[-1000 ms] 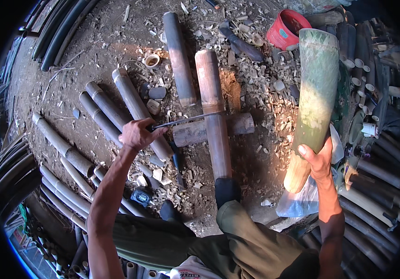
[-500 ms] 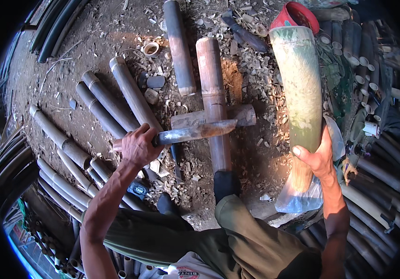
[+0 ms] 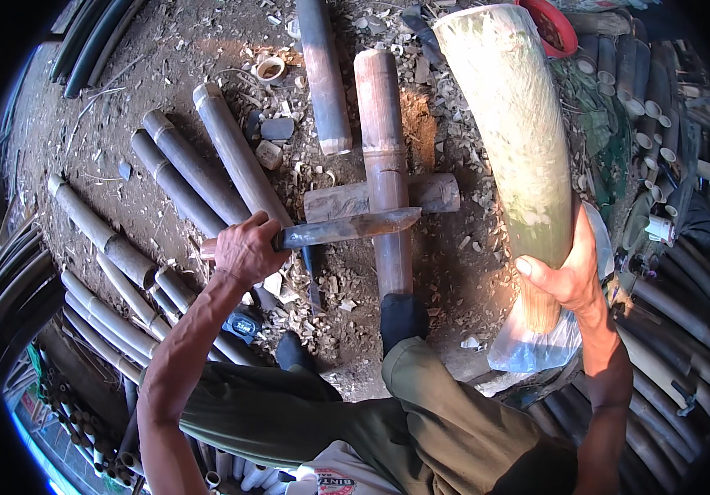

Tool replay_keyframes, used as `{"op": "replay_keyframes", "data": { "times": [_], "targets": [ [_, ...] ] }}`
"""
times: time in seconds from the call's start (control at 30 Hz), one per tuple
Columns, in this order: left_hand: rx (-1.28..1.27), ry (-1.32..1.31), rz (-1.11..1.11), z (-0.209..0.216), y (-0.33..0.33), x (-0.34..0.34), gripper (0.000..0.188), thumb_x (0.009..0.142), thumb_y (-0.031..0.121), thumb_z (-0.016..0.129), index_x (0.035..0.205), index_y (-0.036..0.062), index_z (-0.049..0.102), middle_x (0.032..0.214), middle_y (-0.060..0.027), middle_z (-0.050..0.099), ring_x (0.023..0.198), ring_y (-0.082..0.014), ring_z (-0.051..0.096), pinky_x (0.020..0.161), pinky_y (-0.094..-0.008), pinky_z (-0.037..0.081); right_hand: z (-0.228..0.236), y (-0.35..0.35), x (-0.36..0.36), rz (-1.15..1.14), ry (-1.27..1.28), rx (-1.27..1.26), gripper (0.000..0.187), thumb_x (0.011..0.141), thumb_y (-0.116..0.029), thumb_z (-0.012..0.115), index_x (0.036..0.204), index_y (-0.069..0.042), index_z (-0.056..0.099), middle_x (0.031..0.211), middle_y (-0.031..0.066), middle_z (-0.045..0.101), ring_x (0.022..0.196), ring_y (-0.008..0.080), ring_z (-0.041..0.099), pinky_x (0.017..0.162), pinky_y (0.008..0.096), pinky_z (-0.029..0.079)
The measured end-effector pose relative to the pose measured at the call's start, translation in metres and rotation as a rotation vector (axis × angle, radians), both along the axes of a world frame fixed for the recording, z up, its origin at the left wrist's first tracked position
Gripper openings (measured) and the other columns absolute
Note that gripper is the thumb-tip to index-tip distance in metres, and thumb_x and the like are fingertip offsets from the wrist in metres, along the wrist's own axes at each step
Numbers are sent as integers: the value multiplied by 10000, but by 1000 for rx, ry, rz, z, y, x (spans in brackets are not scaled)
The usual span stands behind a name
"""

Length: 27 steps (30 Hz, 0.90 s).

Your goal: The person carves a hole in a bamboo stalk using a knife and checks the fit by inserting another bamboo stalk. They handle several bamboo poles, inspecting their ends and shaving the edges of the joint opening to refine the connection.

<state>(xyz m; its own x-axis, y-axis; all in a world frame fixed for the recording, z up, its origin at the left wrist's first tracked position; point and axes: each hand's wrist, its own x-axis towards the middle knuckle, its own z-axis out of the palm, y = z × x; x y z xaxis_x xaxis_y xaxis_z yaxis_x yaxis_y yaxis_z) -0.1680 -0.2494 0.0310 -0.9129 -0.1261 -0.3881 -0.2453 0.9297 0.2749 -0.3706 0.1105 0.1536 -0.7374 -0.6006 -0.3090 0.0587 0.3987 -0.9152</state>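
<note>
My left hand is closed round the handle of a large knife, whose blade points right and passes above a brown bamboo tube. That tube lies across a short log, and my dark-socked foot is at its near end. My right hand is wrapped round the lower part of a thick, pale green bamboo piece, thumb on the near face and fingers mostly hidden behind. The piece has a scraped, yellowish upper surface and a narrower, wood-coloured lower end.
Several dark bamboo tubes lie at the left. A clear plastic bag sits under the pale piece's lower end. A red container stands at the far right, near stacked tubes. Wood chips litter the dirt floor, with a tape measure by my leg.
The pale bamboo piece in my right hand has risen and its far end has swung left, away from the red container. My left hand and the knife have barely moved.
</note>
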Motion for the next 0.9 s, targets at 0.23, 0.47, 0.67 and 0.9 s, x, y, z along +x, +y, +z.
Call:
{"op": "replay_keyframes", "data": {
  "times": [0.23,0.47,0.67,0.9],
  "targets": [
    [37,41,8,-2,0,1,250,699,277,737,725,70,599,747,-61,549,642,-304,605,569,-446,476,5,-6,1,45,28,31,891,667,-215,799,1389,33,339,1303,146,494,1201,230,485,1041,357,368],
    [5,-120,37,22,-15,-8,210,704,260,728,743,78,631,790,-70,618,686,-312,625,604,-443,498,-7,-32,12,576,743,-86,688,686,-137,757,1302,6,484,1058,180,622,876,316,666,763,376,574],
    [32,-153,-4,0,-7,-32,198,668,249,732,738,83,650,793,-77,644,734,-327,644,653,-443,517,-37,-43,-44,1151,1066,518,795,544,-256,854,1233,-72,503,933,92,526,836,231,556,687,375,507],
    [57,-105,-42,-4,-8,-29,176,678,239,721,768,98,667,790,-76,645,729,-325,647,649,-442,522,-33,-45,23,997,1169,-515,335,781,-138,594,1115,-119,580,768,12,504,593,132,519,494,263,441]
  ]
}}
